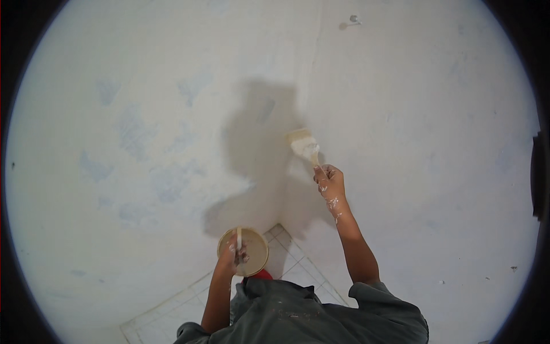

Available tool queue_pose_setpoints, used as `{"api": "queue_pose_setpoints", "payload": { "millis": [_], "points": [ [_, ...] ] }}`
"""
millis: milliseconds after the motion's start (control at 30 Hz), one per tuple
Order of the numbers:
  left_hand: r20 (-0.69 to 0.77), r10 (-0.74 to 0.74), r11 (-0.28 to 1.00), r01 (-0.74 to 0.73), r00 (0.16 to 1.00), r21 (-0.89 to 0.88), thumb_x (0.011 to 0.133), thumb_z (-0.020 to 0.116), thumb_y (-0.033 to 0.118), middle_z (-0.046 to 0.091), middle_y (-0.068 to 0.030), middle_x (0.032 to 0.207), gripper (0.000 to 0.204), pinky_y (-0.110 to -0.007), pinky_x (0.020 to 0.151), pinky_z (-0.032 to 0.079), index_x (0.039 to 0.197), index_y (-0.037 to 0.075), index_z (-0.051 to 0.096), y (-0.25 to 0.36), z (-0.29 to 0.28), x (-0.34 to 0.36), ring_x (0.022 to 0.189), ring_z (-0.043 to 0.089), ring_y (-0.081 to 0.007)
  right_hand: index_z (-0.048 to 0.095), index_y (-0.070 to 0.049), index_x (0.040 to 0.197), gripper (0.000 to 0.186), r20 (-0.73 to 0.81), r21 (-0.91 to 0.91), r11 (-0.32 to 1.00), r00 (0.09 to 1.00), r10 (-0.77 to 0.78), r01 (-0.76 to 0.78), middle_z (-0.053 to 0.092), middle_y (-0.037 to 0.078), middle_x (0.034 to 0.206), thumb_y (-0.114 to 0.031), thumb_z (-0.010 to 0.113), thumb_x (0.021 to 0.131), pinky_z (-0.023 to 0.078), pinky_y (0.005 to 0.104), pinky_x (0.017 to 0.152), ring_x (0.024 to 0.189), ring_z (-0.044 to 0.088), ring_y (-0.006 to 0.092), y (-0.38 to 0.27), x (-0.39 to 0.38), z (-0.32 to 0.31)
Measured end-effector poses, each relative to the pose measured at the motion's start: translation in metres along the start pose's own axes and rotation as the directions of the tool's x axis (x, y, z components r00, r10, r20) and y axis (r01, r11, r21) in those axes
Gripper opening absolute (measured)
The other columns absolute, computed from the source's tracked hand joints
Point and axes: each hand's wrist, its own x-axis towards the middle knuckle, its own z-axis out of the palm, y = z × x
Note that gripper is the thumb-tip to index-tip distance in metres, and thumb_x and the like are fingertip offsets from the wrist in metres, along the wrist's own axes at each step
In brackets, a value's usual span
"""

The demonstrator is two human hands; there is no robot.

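Note:
My right hand (330,180), flecked with white, is closed round the handle of a putty knife (305,146). White filler coats its broad, pale blade, which is raised at the wall (372,143) near the room's corner. Low in front of my body, my left hand (234,253) is closed at the left side of a round bucket (257,247). A pale strip (239,237) crosses the bucket at my fingers; I cannot tell if it is the bucket's handle or a second tool. Something greyish-beige shows inside the bucket.
Bluish patches (134,135) mark the left wall, where my shadow (258,137) falls. A small fitting (353,20) sticks out high up. White floor tiles (298,275) meet the walls at the corner. Something red (262,274) shows below the bucket. A dark object (537,175) stands at the right rim.

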Motion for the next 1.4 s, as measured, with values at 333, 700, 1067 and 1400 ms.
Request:
{"api": "queue_pose_setpoints", "payload": {
  "millis": [333,700,1067,1400],
  "points": [
    [-0.120,-0.075,0.994,0.064,0.990,-0.091,0.083,0.051,0.049,0.044,-0.0025,0.052,0.044,-0.029,0.042,0.040,0.076,0.006,0.051,-0.026,-0.010,0.013,0.047,0.048,-0.0157,0.057,0.000,0.077,0.031,-0.129,-0.093,0.928,0.920,-0.371,0.361,0.035,-0.007,0.045,-0.028,0.051,0.088,0.019,0.0207,0.033,0.035,0.026,0.0020,-0.157,0.052,-0.026],
    [-0.236,0.053,0.949,-0.122,0.970,-0.290,0.087,0.044,0.037,0.047,0.0013,0.066,0.026,-0.030,0.046,0.039,0.096,0.014,0.053,-0.039,-0.015,0.015,0.051,0.042,-0.0094,0.063,0.002,0.093,0.031,-0.063,-0.185,0.752,0.756,-0.651,0.633,0.037,-0.005,0.054,-0.025,0.049,0.087,0.024,0.0224,0.044,0.049,0.031,0.0028,-0.272,0.112,-0.027],
    [-0.432,-0.073,0.880,-0.146,0.899,-0.451,0.085,0.050,0.038,0.050,-0.0035,0.066,0.031,-0.030,0.045,0.041,0.083,0.008,0.050,-0.068,-0.011,0.017,0.049,0.045,-0.0140,0.060,0.007,0.094,0.030,0.039,-0.416,0.648,0.725,-0.688,0.638,0.048,0.000,0.059,-0.020,0.050,0.087,0.034,0.0255,0.046,0.052,0.040,0.0072,-0.223,0.123,-0.015],
    [-0.312,-0.061,0.923,-0.066,0.948,-0.380,0.086,0.050,0.037,0.051,-0.0048,0.070,0.030,-0.030,0.043,0.042,0.091,0.008,0.051,-0.047,-0.014,0.013,0.052,0.049,-0.0165,0.060,0.001,0.082,0.025,0.395,-0.750,0.489,0.895,-0.209,0.445,0.058,0.014,0.065,-0.023,0.054,0.080,0.045,0.0369,0.060,0.061,0.057,0.0265,-0.191,0.052,-0.034]
  ]
}}
